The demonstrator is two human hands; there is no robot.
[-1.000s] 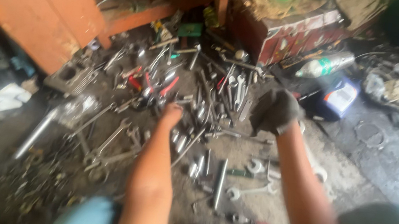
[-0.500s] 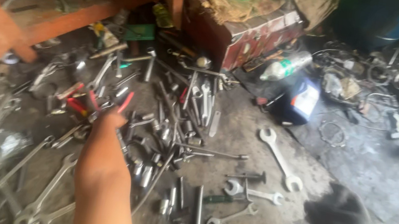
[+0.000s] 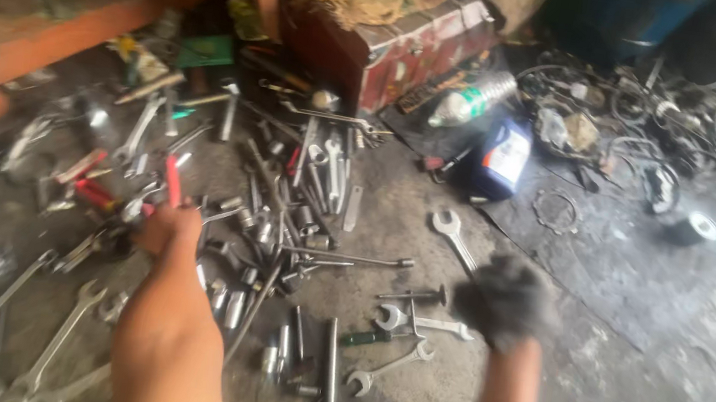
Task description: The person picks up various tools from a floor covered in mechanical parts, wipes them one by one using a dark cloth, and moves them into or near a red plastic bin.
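Centrally blue jug [image 3: 504,158], white label, nr red toolbox [image 3: 396,49].

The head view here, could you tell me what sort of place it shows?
Probably a rough repair workshop, perhaps for vehicles. Loose spanners and sockets lie scattered over a grimy floor, beside a worn red metal toolbox and a blue oil jug.
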